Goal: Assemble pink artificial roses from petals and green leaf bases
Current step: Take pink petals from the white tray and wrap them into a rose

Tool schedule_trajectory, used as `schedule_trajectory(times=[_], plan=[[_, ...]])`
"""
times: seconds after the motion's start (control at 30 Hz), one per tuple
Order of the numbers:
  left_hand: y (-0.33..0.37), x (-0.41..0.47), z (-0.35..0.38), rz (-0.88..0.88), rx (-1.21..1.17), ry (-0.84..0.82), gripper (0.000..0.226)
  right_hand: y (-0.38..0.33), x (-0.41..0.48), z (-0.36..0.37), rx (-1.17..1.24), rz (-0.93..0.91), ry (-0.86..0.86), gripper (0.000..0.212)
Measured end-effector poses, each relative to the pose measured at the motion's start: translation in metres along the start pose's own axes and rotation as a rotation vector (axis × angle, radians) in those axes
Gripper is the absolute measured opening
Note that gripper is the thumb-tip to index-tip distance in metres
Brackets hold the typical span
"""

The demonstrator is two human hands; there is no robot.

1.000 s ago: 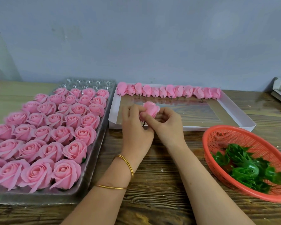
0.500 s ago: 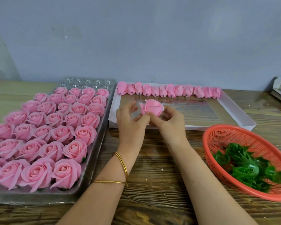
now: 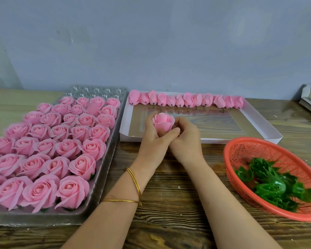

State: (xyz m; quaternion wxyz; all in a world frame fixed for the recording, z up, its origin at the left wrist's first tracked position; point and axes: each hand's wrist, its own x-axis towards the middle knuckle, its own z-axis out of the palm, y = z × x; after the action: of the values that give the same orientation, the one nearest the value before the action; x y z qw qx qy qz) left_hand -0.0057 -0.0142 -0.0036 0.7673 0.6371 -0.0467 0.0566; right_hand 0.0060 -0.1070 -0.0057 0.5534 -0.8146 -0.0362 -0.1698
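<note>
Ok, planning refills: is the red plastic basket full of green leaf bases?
Not full: green leaf bases form a small heap in the red plastic basket, bare mesh around them.

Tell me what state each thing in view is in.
Rose: upright, held by both hands.
Left hand: gripping the rose.
Right hand: gripping the rose.
Clear tray: nearly full, back cells empty.
White box: one row of buds.
Red basket: some leaf bases inside.

Plain grey-blue wall [image 3: 169, 42], worn wooden table [image 3: 169, 186] (dark-grained), soft even light
</note>
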Motion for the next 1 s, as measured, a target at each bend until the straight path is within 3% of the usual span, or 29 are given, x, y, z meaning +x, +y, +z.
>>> schedule_trajectory(times=[0.27, 0.47, 0.6, 0.77, 1.0], plan=[[0.001, 0.003, -0.003, -0.027, 0.03, -0.007, 0.066, -0.004, -0.003, 0.0, -0.034, -0.067, -0.064, 0.026], [0.004, 0.002, -0.004, -0.042, -0.016, -0.042, 0.06, -0.012, -0.008, -0.001, 0.026, -0.114, -0.155, 0.017], [0.014, 0.0, 0.0, -0.069, -0.122, -0.03, 0.08, -0.015, -0.009, -0.003, 0.066, -0.138, -0.219, 0.02], [0.018, 0.0, 0.002, -0.093, -0.304, -0.032, 0.089, -0.011, -0.007, -0.003, 0.094, -0.099, -0.236, 0.017], [0.013, 0.004, -0.006, -0.118, -0.241, -0.106, 0.093, -0.005, -0.001, -0.006, 0.114, -0.104, -0.236, 0.022]])
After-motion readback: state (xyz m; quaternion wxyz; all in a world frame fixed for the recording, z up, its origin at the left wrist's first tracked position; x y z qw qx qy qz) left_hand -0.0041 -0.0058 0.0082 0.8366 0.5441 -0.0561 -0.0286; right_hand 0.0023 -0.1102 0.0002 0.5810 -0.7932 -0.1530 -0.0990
